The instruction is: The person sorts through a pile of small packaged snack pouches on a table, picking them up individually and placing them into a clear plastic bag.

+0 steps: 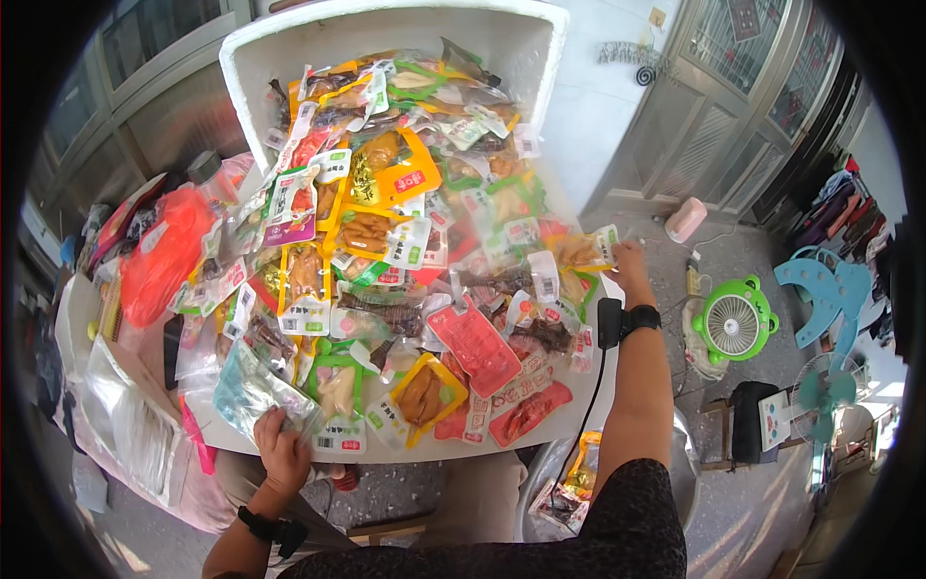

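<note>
My left hand (281,450) grips the edge of a clear, bluish plastic bag (253,391) at the table's near left edge. Out to the right, my right hand (629,269) pinches the end of a yellow-and-clear vacuum pouch (582,250) with brown food inside. Between my hands spreads a heap of sealed snack pouches. Among them are a yellow-framed pouch (427,399), a green-edged pouch (337,391) with pale meat, and a red pouch (474,344). What the bluish bag holds is hard to tell.
A white foam box (239,79) lies tipped at the far side, pouches spilling from its mouth. A metal basin (684,463) with a few pouches stands below right. Leftward are a red plastic bag (168,253) and a white box (130,405) of clear bags. A green fan (732,318) sits on the floor.
</note>
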Demonstrator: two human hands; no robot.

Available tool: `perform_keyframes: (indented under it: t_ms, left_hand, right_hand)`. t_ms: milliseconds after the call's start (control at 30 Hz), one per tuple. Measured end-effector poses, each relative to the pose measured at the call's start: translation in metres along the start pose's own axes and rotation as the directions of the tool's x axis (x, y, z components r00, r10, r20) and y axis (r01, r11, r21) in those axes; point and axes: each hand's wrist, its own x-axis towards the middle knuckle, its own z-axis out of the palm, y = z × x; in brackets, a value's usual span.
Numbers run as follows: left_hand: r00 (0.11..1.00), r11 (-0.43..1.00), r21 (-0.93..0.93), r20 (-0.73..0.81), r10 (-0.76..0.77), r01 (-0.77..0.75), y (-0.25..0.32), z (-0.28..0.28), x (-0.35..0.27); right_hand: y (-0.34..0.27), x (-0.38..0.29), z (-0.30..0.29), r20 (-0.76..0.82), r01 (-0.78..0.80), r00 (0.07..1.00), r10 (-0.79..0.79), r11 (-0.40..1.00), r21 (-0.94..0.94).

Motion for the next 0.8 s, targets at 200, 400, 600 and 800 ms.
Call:
perform_keyframes:
  t_ms: [200,400,600,800]
  left_hand:
    - [1.000,1.000,0.000,-0.025,0.003,-0.003,0.004,0.002,0.007]
    - [0.999,1.000,-0.012,-0.041,-0.001,0.001,0.004,0.009,0.009]
    - [0.997,1.000,-0.014,-0.076,0.006,-0.007,0.003,0.013,0.010]
    - [0.997,0.998,-0.062,-0.080,-0.012,0.007,0.009,0.021,0.013]
  right_hand:
    - [-0.037,-0.047,-0.020,0.106,0.095,0.984,-0.143,0.925,0.368]
    - [-0.057,-0.111,-0.003,0.281,0.023,0.939,-0.197,0.854,0.520]
    - [-0.044,-0.145,0.078,0.487,-0.247,0.865,-0.122,0.742,0.623]
    - [-0.015,-0.134,0.111,0.330,-0.074,0.935,-0.128,0.840,0.537]
